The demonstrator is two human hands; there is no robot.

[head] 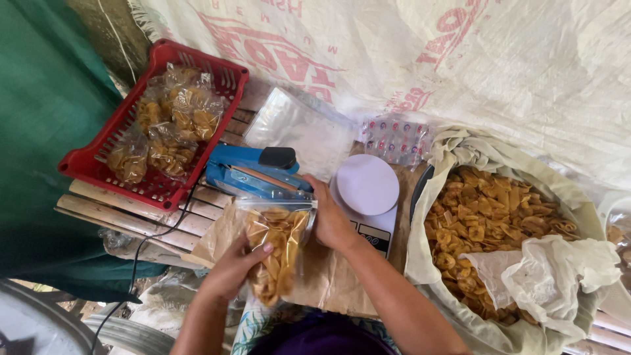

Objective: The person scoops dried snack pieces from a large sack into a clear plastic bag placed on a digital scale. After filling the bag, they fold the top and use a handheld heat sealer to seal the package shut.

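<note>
Clear plastic is being gripped at both ends: the bag of chips (276,253) is lying just in front of the person, with its open top sitting in the blue heat sealer (253,174) at about 12 o'clock from it. The left hand (233,266) is cupping the bag's lower side, fingers closed round it. The right hand (328,220) is clamped on the bag's top corner at about 2 o'clock, wrist bent inward and forearm running back toward 5 o'clock. The two hands are apart, one at each end of the bag.

Judging from this, the mouth could be creasing or sitting crooked under the sealer bar, giving a weak seam. Chips riding high near the opening could be getting caught in the seal line. The right fingers are very near the sealer, so a burn or a pinch looks possible. A white scale (367,187) is standing at 3 o'clock from the sealer on the slatted desk (131,220), and a red basket (164,125) of filled bags at 10 o'clock.
</note>
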